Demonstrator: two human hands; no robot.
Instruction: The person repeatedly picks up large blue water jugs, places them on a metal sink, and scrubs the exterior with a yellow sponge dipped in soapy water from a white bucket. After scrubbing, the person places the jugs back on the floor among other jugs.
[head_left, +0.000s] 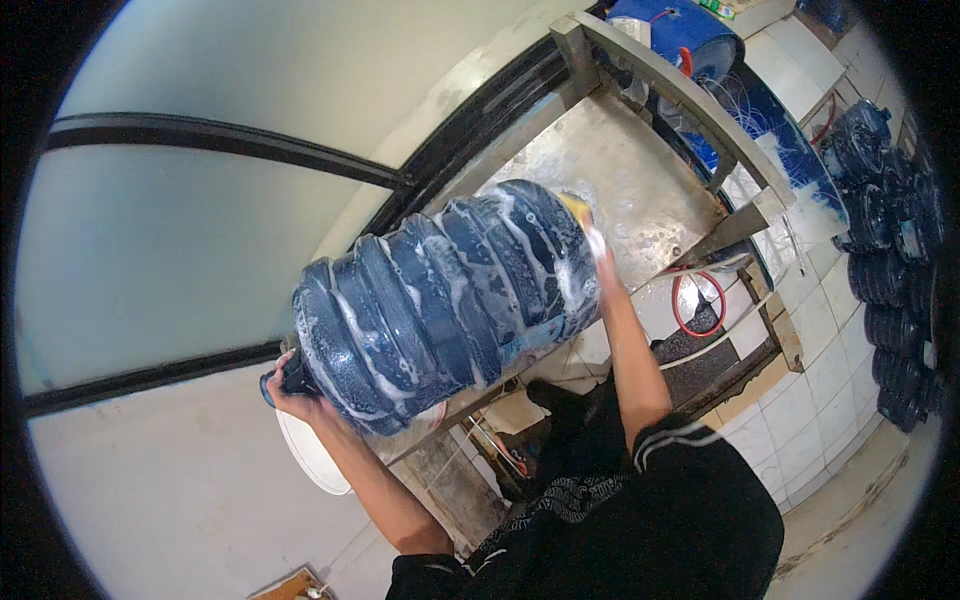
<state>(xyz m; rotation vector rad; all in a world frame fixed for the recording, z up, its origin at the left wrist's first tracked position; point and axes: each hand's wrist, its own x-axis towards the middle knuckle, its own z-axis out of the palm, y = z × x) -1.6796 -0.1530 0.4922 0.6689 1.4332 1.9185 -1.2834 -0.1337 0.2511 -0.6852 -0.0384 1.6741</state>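
Note:
A large ribbed blue water jug (439, 300), streaked with white suds, lies on its side before me above a metal work surface (622, 150). My left hand (295, 394) grips its neck at the left end. At the opposite end, my right hand (600, 255) presses a yellow sponge (576, 206) against the jug's base. Foam covers part of that hand, and the jug hides some of its fingers. Wet soapy patches show on the metal beside the sponge.
Behind the jug stand framed frosted panels (202, 247). A metal rail (690, 97) borders the surface, with a blue drum (675, 34) beyond. Stacked blue jugs (885, 255) line the right side. A white bucket (311, 454) sits below my left hand; a red hose (699, 334) loops lower right.

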